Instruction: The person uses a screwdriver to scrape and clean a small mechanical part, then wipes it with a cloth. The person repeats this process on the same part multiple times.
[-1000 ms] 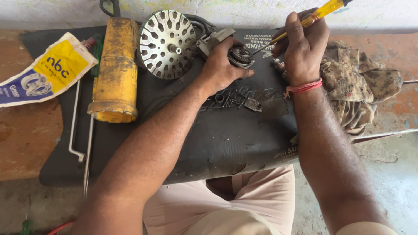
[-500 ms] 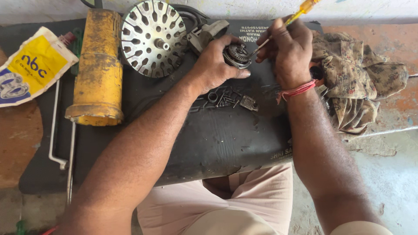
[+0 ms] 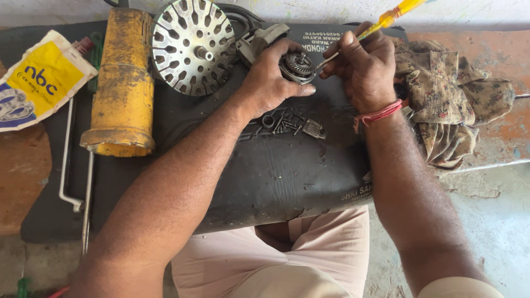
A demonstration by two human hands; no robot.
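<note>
At upper centre, the left hand (image 3: 270, 77) grips a round metal part (image 3: 297, 66); the right hand (image 3: 364, 69) pinches a yellow screwdriver (image 3: 386, 19) against it.

You have one screwdriver (image 3: 386, 19), one round metal part (image 3: 297, 66), one slotted disc (image 3: 190, 47), one yellow housing (image 3: 122, 83), one rag (image 3: 452, 99).

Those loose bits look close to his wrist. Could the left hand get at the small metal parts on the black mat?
Probably yes: small metal parts lie uncovered just below the left hand, though it grips a round part.

Yellow casing (image 3: 118, 83) — slotted disc (image 3: 190, 45)
</note>
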